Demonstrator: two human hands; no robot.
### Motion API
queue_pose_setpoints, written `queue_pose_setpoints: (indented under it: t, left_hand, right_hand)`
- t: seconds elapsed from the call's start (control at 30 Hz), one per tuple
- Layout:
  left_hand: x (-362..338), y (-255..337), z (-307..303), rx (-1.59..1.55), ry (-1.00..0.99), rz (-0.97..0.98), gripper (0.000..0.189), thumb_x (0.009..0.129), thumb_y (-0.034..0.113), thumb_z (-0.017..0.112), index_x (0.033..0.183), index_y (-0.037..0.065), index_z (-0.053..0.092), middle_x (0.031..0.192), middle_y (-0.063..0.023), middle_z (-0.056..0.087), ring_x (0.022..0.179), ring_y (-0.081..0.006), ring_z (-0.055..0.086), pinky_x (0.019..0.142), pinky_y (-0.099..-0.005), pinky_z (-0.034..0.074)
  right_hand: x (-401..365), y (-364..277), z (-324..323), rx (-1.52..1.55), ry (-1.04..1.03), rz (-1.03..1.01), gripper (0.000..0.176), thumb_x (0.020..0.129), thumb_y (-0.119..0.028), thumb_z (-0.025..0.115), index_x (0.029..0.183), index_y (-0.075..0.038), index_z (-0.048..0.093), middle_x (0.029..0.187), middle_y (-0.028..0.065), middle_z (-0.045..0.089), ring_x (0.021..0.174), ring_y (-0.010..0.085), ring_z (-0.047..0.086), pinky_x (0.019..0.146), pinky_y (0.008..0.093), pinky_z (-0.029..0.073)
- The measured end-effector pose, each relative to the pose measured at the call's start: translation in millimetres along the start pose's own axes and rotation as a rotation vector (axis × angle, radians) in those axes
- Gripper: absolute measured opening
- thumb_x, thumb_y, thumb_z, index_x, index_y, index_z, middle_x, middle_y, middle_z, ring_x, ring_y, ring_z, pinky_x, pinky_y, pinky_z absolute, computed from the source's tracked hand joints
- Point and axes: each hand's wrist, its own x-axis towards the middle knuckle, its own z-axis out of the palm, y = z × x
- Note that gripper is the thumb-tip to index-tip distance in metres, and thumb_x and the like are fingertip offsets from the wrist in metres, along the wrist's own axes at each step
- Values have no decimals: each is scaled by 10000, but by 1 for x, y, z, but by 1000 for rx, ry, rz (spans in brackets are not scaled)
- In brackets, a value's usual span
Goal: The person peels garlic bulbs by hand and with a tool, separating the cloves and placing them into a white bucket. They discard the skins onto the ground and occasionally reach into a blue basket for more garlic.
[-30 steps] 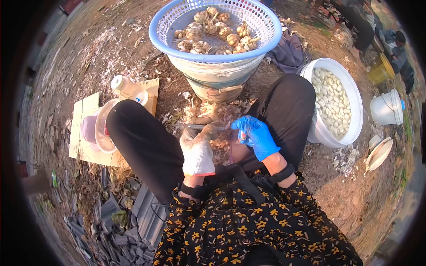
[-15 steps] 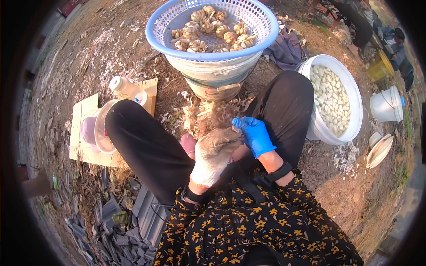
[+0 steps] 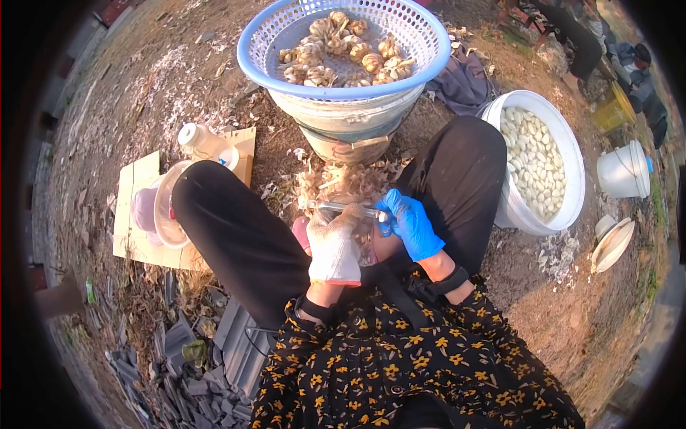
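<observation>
Half a second ago your left hand [image 3: 333,247], in its white knit glove, lay slanted across the blue-gloved right hand [image 3: 409,223] and hid the knife [image 3: 341,207]. Now it has drawn back upright, and the thin grey metal blade shows again, level, on your side of the blue basket [image 3: 343,93]. Your right grip is closed round the blade's right end. Your left grip is curled shut against the blade; what it pinches is hidden. The round latticed plastic basket holds knobbly garlic bulbs [image 3: 343,50], and papery skins [image 3: 332,182] lie heaped between basket and knife.
</observation>
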Motion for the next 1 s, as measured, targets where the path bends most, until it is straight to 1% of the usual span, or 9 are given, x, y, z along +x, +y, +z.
queue_pose_setpoints:
  t: [0.13,0.23,0.33,0.43,0.53,0.73,0.83,0.93,1.0]
  left_hand:
    - [8,-11,-14,115,93,61,180,845,-13,639,1021,-33,606,851,-88,658,681,-152,624,604,-248,490]
    - [18,-2,-24,48,202,94,151,854,-23,632,1001,-20,598,824,-76,641,694,-146,626,590,-235,484]
    - [29,10,-39,20,300,126,124,869,-24,622,988,-15,585,836,-69,627,716,-155,630,617,-251,514]
    - [17,13,-24,-39,185,124,151,864,-24,626,1011,-20,588,868,-85,637,729,-162,634,631,-268,531]
    - [11,14,-13,-26,76,126,182,857,-25,633,1035,-28,592,887,-99,644,740,-165,636,643,-274,541]
    - [9,11,-19,84,-48,170,249,831,-66,627,1076,-52,588,928,-122,654,743,-166,630,666,-292,533]
    - [4,18,-9,62,-64,131,237,828,-67,627,1063,-55,596,942,-134,659,742,-177,636,649,-280,522]
    - [10,12,-16,48,-17,105,210,834,-52,629,1043,-50,604,927,-135,663,729,-185,647,616,-265,526]
    - [13,9,-22,15,9,95,196,840,-43,627,1035,-47,607,910,-132,666,718,-188,653,601,-260,533]
  right_hand:
    - [-3,5,-4,-441,-202,-231,239,975,-220,547,993,2,634,800,20,603,676,93,547,643,222,462]
    - [-4,3,1,-337,-203,-300,209,974,-137,503,1097,-4,606,837,7,603,697,90,547,674,213,467]
    - [-7,-6,3,-65,-208,-168,269,963,-139,497,1202,-29,556,868,4,613,660,56,497,621,187,426]
    - [-5,-16,1,-110,-205,-76,431,942,-286,536,1301,-51,496,857,-6,597,567,13,347,523,161,275]
    - [-6,-17,3,-92,-216,-127,430,945,-280,527,1311,-59,486,891,1,611,551,11,315,501,162,258]
    - [-8,-18,12,-301,-179,-243,367,946,-89,507,1305,-44,451,980,33,597,791,77,536,701,215,441]
    - [-7,-5,18,-343,-138,-409,350,944,-27,499,1292,-25,459,1072,53,588,930,128,570,843,267,463]
    - [-1,-3,12,-292,-48,-310,302,947,-34,518,1247,-11,505,1133,61,583,953,144,573,886,285,463]
    - [4,-3,0,-155,-81,-230,244,950,-87,559,1189,-39,572,1043,53,639,784,69,543,708,221,454]
